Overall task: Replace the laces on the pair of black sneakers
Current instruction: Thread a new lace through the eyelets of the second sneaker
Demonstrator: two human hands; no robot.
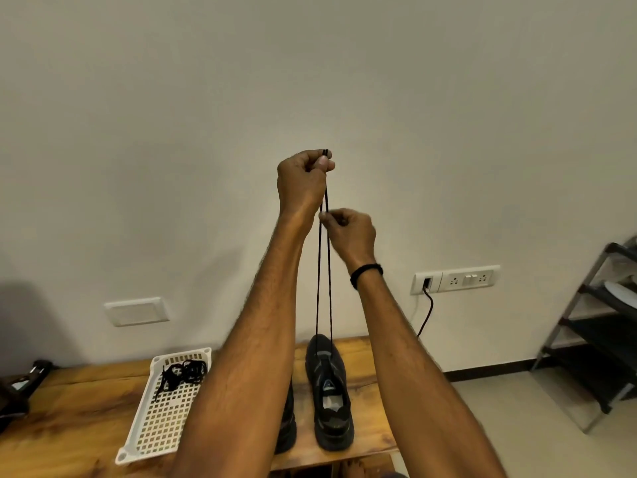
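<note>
A black sneaker [330, 391] stands on the wooden table [86, 408], toe toward the wall. A black lace [324, 288] runs up from its lowest eyelets in two taut strands. My left hand [303, 181] is raised high and pinches both lace ends together. Just below it, my right hand [348, 232] pinches the strands. The second black sneaker [287, 422] stands to the left of the first, mostly hidden behind my left forearm. A white perforated tray [162, 426] on the table holds a bundle of black laces [184, 372].
A dark object [17, 391] lies at the table's left edge. The wall behind carries a blank plate [136, 311] and a socket panel [455, 279] with a black cable. A dark shoe rack [599, 332] stands at the right on the tiled floor.
</note>
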